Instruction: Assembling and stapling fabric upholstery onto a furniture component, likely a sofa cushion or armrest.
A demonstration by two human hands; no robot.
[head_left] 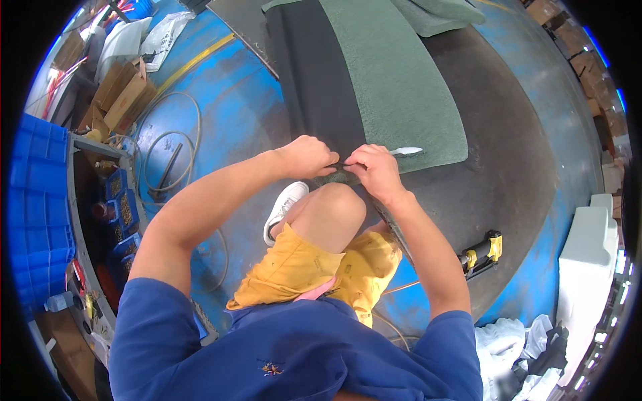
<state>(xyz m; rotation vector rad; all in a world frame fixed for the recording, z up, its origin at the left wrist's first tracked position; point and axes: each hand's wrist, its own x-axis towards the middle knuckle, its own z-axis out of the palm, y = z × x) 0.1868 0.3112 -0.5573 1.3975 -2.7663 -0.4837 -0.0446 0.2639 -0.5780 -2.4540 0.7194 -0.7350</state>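
Note:
A long black fabric strip (314, 73) lies along the left side of a grey-green fabric sheet (408, 87), over a dark board. At the strip's near end, just beyond my raised knee, my left hand (309, 158) is closed in a pinch on the black fabric. Close to its right, my right hand (376, 170) pinches the same edge with thumb and fingers. Only a small gap parts the two hands, and the exact fold between the fingertips is hard to make out. A slim white-handled tool (406, 151) rests on the green sheet beside my right hand.
A yellow and black nail gun (483, 254) lies on the dark board (515, 167) at right. Left stand a shelf with blue bins (124, 207), a blue crate (40, 207) and a cardboard box (127, 97). A hose (197, 127) coils on the blue floor. White bags (501, 344) lie lower right.

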